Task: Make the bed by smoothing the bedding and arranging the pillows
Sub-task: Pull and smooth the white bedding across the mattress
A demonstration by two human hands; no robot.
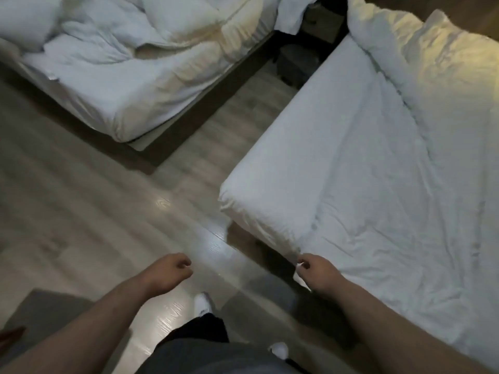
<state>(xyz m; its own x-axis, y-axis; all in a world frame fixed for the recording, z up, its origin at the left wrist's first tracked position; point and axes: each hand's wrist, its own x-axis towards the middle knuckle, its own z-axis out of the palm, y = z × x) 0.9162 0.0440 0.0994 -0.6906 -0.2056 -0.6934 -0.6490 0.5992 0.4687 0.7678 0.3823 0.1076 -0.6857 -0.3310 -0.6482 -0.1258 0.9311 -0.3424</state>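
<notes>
A bed with a white fitted sheet (318, 147) fills the right side. A wrinkled white duvet (399, 211) lies over its right part and hangs off the near edge. A bunched pile of the duvet (421, 55) sits at the far end. My right hand (316, 268) pinches the duvet's near left corner at the foot of the bed. My left hand (172, 271) hovers over the floor with fingers loosely curled, holding nothing.
A second unmade bed (129, 85) stands at the upper left with a pillow (178, 14) and crumpled bedding. Grey wood floor (108, 211) runs between the beds. A dark nightstand (305, 44) sits at the far gap. My white-socked feet (202, 303) stand near a grey mat (46, 314).
</notes>
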